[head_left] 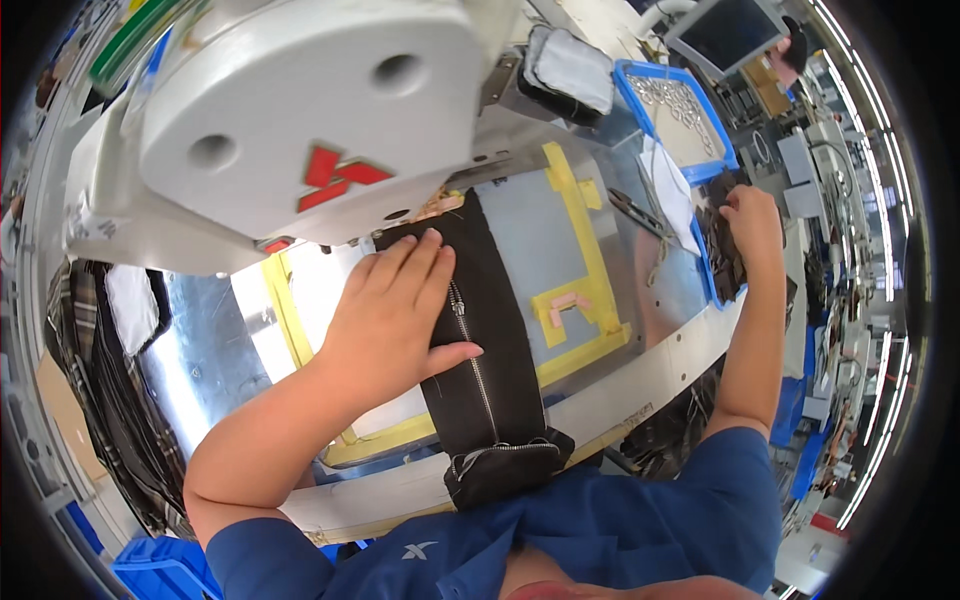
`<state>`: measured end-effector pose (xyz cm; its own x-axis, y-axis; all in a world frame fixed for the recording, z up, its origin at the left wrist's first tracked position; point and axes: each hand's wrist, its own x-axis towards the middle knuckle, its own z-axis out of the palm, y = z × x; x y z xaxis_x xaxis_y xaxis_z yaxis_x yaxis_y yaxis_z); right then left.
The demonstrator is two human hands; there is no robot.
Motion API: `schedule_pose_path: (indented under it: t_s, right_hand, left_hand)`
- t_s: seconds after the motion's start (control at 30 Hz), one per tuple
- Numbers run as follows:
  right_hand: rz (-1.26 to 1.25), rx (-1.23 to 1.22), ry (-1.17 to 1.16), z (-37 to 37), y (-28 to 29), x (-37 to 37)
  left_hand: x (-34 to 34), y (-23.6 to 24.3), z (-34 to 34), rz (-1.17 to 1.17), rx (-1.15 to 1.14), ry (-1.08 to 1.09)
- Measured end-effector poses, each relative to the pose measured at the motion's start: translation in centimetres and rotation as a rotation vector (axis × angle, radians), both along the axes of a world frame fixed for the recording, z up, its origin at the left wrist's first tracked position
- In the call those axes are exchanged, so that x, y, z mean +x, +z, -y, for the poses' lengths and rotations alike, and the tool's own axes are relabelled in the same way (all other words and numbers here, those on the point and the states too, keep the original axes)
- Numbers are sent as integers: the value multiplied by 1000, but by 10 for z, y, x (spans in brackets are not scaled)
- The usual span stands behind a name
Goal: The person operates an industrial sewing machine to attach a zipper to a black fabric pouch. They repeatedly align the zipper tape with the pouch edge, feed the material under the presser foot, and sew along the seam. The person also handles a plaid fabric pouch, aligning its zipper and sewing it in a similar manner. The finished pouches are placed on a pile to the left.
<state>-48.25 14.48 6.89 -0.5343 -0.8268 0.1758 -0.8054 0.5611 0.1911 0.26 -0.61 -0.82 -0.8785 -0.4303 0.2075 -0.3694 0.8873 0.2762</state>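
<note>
My left hand [393, 310] lies flat, fingers stretched out, on a long black fabric panel [500, 330]. A metal zipper [475, 365] runs down the panel, and its slider [459, 305] sits just right of my fingers. The panel's far end is under the sewing machine head [310, 120]. Its near end, with a second zipper across it, hangs by the table's front edge. At the right, my right hand [752, 222] has its fingers curled together at a pile of dark fabric pieces [722, 255] in a blue tray. What is between its fingertips is hidden.
A blue tray [625, 75] of metal rings stands at the back right. Thread snips [637, 210] lie beside white paper [672, 190]. Yellow tape [585, 230] marks the work plate. Dark plaid fabric [110, 400] is stacked at the left, and a monitor [725, 40] stands far right.
</note>
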Motion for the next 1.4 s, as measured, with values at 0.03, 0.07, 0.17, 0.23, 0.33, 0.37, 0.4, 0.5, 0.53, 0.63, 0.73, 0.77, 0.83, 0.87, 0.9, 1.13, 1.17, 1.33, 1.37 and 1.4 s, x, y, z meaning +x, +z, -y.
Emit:
schedule_pose_path:
  t_s: [0.03,0.07,0.17,0.23,0.33,0.37,0.4,0.5,0.53,0.63,0.73,0.77,0.83,0.87,0.9,1.13,1.17,1.33,1.37,1.4]
  right_hand:
    - [17,37,8,0,0,-5]
    - [128,52,-32,1,2,-8]
    - [315,93,-23,0,4,-10]
    - [73,97,-11,-2,2,-13]
    - [-78,-45,8,12,9,6]
    - [-32,-133,81,29,16,38]
    - [200,-232,184,45,20,70]
    - [637,-280,547,85,16,165]
    - [578,-275,652,94,4,184]
    - [488,-300,978,125,-30,228]
    - [496,-360,1106,139,-61,243]
    - [457,-286,1096,138,-60,246]
    - [476,-312,1134,134,-67,246]
    - [485,-325,1152,133,-72,246]
    - [449,-331,1192,133,-76,244]
    - [369,-314,1303,130,-79,249]
    - [367,-292,1311,129,-79,249]
    - [412,-245,1261,128,-76,249]
    - [426,-240,1245,128,-75,250]
    - [460,-243,1238,129,-75,250]
  left_hand:
    - [0,-1,-1,1,-8,-21]
    - [-1,-2,-2,2,-17,-43]
    - [0,-5,-6,-35,-38,-52]
    - [0,-6,-6,-47,-36,-56]
    - [-2,-5,-4,-41,-34,-65]
    - [-2,-4,-4,-29,-40,-62]
    - [0,-2,-5,-14,-49,-58]
    - [1,-1,-5,-8,-29,-49]
    - [1,0,-3,-16,-33,-69]
    - [2,1,-3,-29,-42,-110]
    - [2,1,-4,-56,-35,-146]
    - [1,1,-4,-62,-32,-147]
    - [0,0,-5,-71,-21,-144]
    - [1,-2,-6,-73,-14,-141]
    - [0,-2,-5,-76,-10,-138]
    - [1,-2,-5,-102,-29,-172]
    - [0,-3,-6,-114,-42,-183]
    - [-1,-5,-7,-144,-52,-191]
    - [-1,-3,-7,-146,-48,-188]
    - [-1,-3,-7,-150,-44,-187]
